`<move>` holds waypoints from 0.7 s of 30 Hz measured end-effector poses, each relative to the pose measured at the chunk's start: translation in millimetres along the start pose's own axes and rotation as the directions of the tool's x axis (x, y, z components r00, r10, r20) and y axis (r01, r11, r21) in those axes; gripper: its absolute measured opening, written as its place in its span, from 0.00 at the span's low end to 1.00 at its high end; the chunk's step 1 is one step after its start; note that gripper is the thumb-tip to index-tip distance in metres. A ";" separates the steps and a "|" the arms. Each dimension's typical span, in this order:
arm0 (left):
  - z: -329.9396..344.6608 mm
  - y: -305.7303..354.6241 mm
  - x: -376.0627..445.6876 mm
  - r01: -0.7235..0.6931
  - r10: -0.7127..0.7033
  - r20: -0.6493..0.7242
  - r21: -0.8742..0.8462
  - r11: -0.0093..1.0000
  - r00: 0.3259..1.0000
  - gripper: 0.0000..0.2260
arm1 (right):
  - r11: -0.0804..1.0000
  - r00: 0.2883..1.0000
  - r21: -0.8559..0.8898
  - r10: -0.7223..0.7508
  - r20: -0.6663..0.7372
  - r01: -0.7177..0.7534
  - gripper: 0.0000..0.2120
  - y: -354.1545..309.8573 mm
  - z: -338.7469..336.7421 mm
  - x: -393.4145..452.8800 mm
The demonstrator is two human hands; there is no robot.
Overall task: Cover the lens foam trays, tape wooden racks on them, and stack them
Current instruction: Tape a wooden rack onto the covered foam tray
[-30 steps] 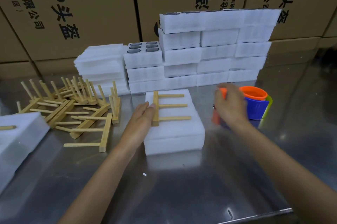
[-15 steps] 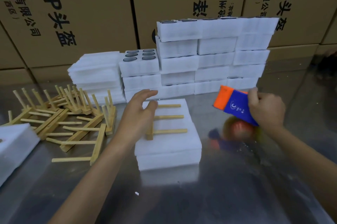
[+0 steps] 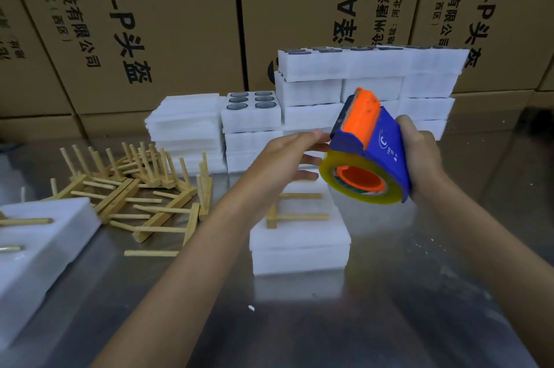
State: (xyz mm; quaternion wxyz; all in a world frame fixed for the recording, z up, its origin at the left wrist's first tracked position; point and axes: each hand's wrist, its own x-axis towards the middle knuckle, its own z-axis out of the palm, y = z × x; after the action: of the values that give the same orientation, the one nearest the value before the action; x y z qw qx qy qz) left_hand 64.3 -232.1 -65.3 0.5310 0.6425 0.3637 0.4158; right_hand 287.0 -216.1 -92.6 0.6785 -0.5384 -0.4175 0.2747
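A covered white foam tray (image 3: 299,250) lies on the steel table in front of me, with a wooden rack (image 3: 295,211) lying flat on top. My right hand (image 3: 419,155) grips a blue and orange tape dispenser (image 3: 368,152) holding a roll of clear tape, raised above the tray. My left hand (image 3: 287,158) is lifted off the rack, fingers straight, fingertips at the dispenser's front edge near the tape end.
A wall of stacked foam trays (image 3: 344,95) stands behind, one showing dark lenses (image 3: 251,99). A pile of foam covers (image 3: 186,128) and loose wooden racks (image 3: 141,188) lie at the left. Another foam tray with a rack (image 3: 39,235) sits at the far left. Cardboard boxes (image 3: 150,23) stand behind.
My right hand picked the tape dispenser up from the table's right side and brought it above the tray. My left hand left the rack and rose to the dispenser's front.
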 end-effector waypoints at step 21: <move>-21.5 -6.0 -13.7 0.173 -0.186 -0.035 -0.238 0.956 0.982 0.11 | 0.929 0.955 -0.261 -0.212 0.206 0.263 0.28 -29.5 11.8 -34.3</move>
State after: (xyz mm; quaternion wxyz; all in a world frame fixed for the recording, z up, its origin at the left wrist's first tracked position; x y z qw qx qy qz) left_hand 39.1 -235.4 -71.2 0.6281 0.5277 0.3839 0.4239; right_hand 257.4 -246.3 -72.8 0.5829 -0.5496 -0.5728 0.1732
